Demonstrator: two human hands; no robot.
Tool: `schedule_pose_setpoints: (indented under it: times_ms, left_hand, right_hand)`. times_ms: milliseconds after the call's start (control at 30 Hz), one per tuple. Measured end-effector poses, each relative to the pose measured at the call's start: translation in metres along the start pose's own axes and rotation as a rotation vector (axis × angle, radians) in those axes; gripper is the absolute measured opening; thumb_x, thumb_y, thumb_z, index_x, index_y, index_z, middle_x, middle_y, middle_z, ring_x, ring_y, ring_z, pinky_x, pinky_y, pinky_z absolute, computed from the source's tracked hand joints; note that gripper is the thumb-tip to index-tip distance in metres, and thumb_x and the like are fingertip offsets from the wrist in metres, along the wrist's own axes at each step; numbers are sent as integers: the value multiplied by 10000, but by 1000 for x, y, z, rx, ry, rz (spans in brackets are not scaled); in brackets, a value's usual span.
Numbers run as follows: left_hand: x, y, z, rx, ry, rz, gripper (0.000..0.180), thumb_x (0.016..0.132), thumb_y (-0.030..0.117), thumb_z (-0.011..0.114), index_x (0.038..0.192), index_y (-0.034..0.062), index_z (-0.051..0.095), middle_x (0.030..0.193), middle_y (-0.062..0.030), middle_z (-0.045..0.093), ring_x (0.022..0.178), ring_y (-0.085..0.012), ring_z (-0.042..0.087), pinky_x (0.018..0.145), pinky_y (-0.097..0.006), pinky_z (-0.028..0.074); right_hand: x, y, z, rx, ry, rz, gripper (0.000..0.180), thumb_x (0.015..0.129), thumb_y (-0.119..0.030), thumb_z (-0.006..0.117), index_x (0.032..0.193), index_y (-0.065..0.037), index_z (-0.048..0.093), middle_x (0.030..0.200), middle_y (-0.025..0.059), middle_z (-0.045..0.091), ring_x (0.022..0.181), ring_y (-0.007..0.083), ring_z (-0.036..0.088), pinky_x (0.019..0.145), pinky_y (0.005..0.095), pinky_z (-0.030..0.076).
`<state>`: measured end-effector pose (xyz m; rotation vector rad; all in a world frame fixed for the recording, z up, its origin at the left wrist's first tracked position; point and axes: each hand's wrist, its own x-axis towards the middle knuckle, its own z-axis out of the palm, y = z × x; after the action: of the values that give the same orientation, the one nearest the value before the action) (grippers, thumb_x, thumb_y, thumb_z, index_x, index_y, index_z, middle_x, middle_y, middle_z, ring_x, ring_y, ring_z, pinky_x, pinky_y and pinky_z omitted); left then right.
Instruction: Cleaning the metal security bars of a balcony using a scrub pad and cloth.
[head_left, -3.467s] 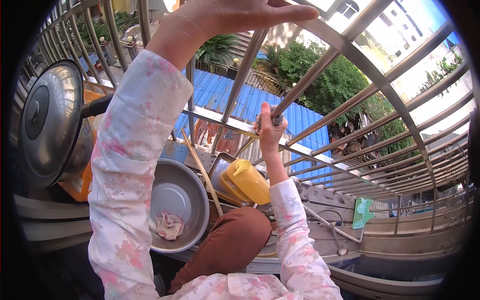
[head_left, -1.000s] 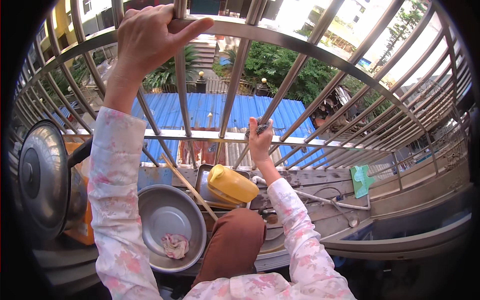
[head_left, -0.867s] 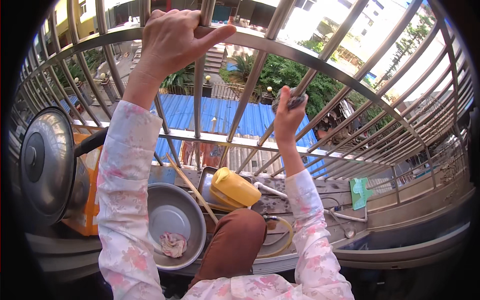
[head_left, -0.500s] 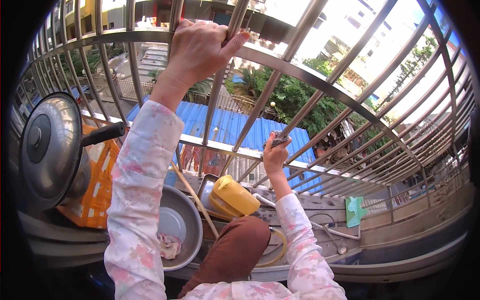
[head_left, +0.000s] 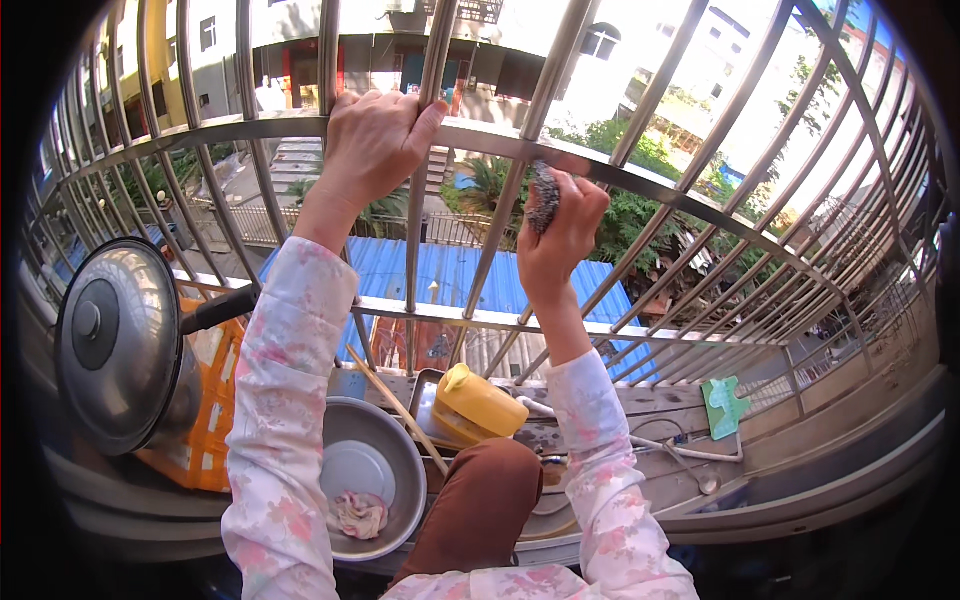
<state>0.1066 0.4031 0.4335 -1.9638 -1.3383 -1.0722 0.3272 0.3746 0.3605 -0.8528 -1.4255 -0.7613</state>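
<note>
My left hand (head_left: 372, 145) grips an upright steel bar of the window grille (head_left: 420, 260) high up, where it meets the curved crossbar. My right hand (head_left: 562, 232) is closed on a dark steel-wool scrubber (head_left: 541, 196) and presses it against a slanted grille bar just right of the left hand. Both sleeves are pale with a pink floral print.
Below on the ledge sit a yellow jug (head_left: 480, 402) in a metal tray, a steel basin (head_left: 372, 488) with a rag (head_left: 360, 514) in it, a pot with a steel lid (head_left: 112, 358) on an orange crate (head_left: 205, 420), a wooden stick (head_left: 398, 410), and a green cloth (head_left: 724, 406). My knee (head_left: 480, 510) is raised.
My right hand has risen with the scrubber from a lower bar to a spot near the crossbar. My left hand keeps its hold up high; the view has tilted upward.
</note>
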Motion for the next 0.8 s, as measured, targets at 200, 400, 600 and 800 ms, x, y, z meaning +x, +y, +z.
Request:
schedule_pose_setpoints:
  times_ms: [200, 400, 600, 800]
  left_hand:
    - [-6, -6, 2, -19, 28, 39, 456, 1008, 434, 378, 876, 109, 670, 793, -57, 643, 828, -252, 617, 788, -392, 390]
    - [4, -9, -2, -61, 107, 24, 513, 955, 485, 452, 746, 73, 677, 680, -125, 647, 676, -270, 623, 744, -397, 408]
    - [3, 0, -6, -104, -58, -63, 419, 949, 368, 433, 825, 50, 677, 851, -158, 690, 864, -314, 644, 841, -437, 391]
    - [-2, 2, -11, -37, -15, -94, 428, 943, 379, 444, 852, 50, 704, 850, -184, 688, 870, -330, 640, 843, -436, 388]
  right_hand:
    - [-20, 3, 40, 8, -80, -322, 299, 708, -34, 660, 1002, -81, 683, 919, 64, 537, 810, 237, 536, 634, 346, 501]
    - [-134, 28, 24, 82, -488, -575, 252, 747, -114, 669, 999, -100, 669, 880, 0, 543, 796, 184, 525, 661, 321, 435]
    - [-187, 37, 7, 200, -782, -534, 292, 756, -95, 623, 1045, -62, 647, 861, 30, 521, 814, 196, 535, 681, 324, 452]
    - [-197, 65, -32, 97, -825, -437, 272, 739, -54, 610, 998, 26, 630, 849, 88, 544, 815, 238, 584, 681, 323, 521]
